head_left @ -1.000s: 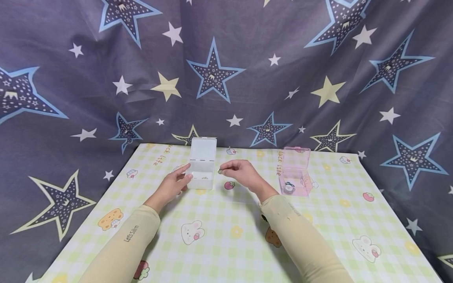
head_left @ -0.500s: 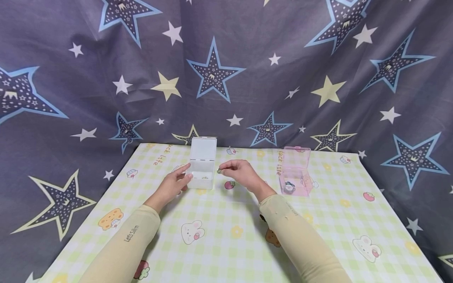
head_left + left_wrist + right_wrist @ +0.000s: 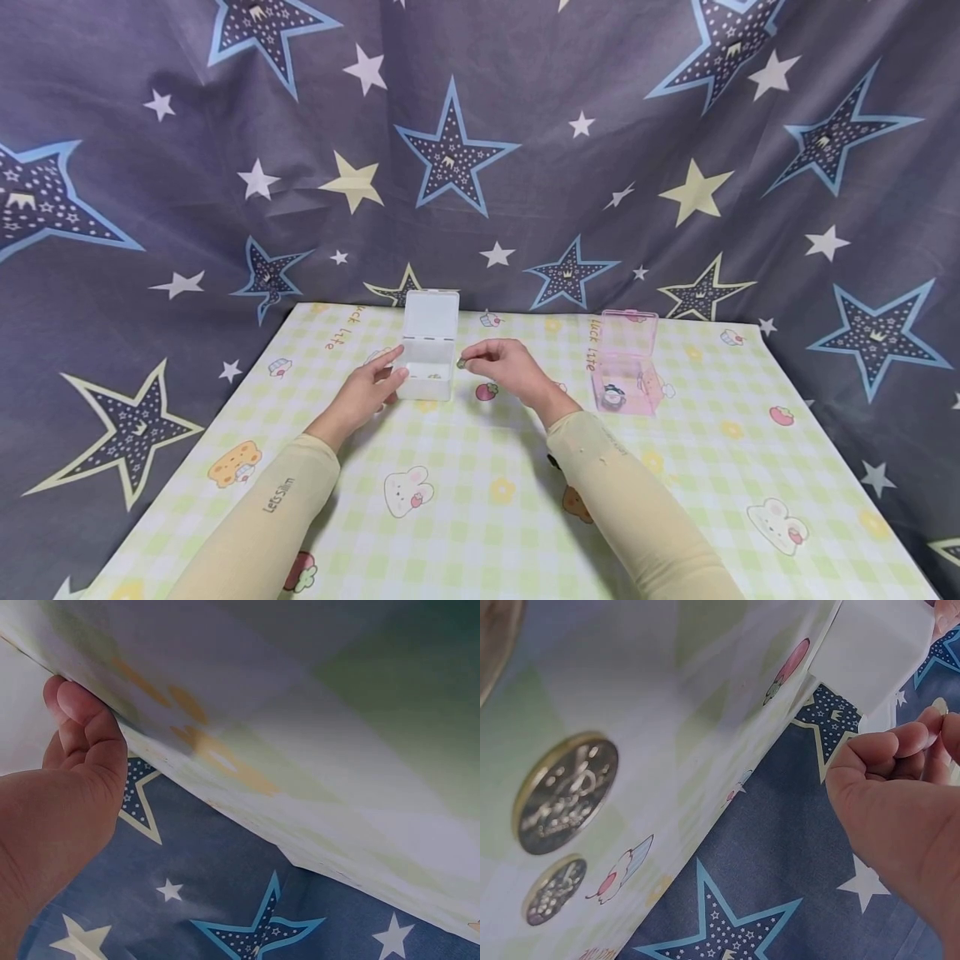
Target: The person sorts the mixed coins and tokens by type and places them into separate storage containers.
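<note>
A small white box (image 3: 426, 390) stands on the table with its lid raised at the back; small gold-coloured bits lie on its floor. My left hand (image 3: 363, 398) holds the box's left side, thumb near the front corner and index finger further back. Just right of the box, my right hand (image 3: 513, 373) pinches a small coin (image 3: 461, 363) between thumb and fingertips. In the right wrist view this coin (image 3: 940, 706) shows edge-on, and the fingers behind it are curled. The left wrist view catches the left fingers at the box wall.
A clear pink box (image 3: 630, 333) with an open lid stands at the right, a dark round thing showing through its wall. Gold-rimmed coins (image 3: 567, 793) lie on the patterned tablecloth (image 3: 465, 542). A star-printed curtain (image 3: 517, 100) hangs behind the table.
My right hand has moved slightly left with the coin, closer to the white box. The left hand and both boxes have stayed put.
</note>
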Demonstrator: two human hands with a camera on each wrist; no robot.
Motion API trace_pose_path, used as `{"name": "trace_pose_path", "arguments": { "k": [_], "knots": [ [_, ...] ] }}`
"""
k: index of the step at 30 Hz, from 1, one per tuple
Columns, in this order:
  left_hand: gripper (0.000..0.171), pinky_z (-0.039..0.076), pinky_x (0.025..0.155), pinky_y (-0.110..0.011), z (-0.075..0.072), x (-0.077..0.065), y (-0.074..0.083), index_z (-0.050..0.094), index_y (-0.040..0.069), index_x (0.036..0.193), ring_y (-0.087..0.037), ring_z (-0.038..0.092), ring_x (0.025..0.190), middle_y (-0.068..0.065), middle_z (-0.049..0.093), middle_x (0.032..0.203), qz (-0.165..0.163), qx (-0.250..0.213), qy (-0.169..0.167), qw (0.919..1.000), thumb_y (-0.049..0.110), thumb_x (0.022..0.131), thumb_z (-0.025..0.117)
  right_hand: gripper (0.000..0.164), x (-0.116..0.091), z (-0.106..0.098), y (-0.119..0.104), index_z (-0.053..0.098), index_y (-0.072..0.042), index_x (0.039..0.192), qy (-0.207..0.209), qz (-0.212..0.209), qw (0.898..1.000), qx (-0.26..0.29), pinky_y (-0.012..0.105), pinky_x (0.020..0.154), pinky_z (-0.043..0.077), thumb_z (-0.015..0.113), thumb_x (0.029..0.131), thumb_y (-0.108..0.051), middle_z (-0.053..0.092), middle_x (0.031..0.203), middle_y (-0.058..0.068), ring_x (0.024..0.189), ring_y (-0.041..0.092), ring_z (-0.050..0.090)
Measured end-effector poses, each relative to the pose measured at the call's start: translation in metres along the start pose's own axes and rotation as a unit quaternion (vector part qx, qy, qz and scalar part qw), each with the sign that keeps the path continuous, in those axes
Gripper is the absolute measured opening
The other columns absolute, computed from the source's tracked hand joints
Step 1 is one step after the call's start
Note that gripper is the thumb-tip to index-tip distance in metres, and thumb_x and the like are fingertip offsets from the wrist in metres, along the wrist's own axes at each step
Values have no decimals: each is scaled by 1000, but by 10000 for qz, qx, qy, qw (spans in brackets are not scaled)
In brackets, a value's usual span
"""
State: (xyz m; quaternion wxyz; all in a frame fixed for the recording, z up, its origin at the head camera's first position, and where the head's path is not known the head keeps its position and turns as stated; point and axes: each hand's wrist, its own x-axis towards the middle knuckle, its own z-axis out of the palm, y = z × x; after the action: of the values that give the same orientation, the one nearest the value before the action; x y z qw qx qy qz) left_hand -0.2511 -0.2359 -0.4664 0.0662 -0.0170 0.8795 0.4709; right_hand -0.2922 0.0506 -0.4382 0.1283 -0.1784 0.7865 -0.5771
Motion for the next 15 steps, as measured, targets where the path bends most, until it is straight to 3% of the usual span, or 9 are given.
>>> {"name": "trace_pose_path", "arguments": {
  "k": [2, 8, 15],
  "knots": [
    [63, 53, 75, -29, 0, 0, 0, 34, 27, 169, -24, 71, 92, -21, 62, 152, 10, 23, 1, 10000, 39, 112, 57, 20, 0, 1, 0, 79, -7, 119, -16, 44, 10000, 31, 43, 97, 57, 73, 102, -16, 81, 116, 10, 100, 18, 72],
    [63, 53, 75, -29, 0, 0, -1, 34, 27, 169, -24, 71, 91, -22, 62, 151, 23, 28, -4, 10000, 39, 112, 57, 20, 0, 4, -1, 78, -9, 121, -218, 352, 9986, 320, 65, 94, 56, 71, 104, -17, 76, 126, 20, 101, 54, 67],
    [63, 52, 75, -29, 0, 1, -1, 34, 27, 169, -24, 71, 91, -21, 63, 150, 47, 11, -2, 10000, 41, 112, 57, 21, 1, 6, -3, 77, -10, 122, -366, 525, 9975, 315, 64, 91, 58, 69, 105, -18, 71, 134, 26, 83, 48, 67]
  ]
}}
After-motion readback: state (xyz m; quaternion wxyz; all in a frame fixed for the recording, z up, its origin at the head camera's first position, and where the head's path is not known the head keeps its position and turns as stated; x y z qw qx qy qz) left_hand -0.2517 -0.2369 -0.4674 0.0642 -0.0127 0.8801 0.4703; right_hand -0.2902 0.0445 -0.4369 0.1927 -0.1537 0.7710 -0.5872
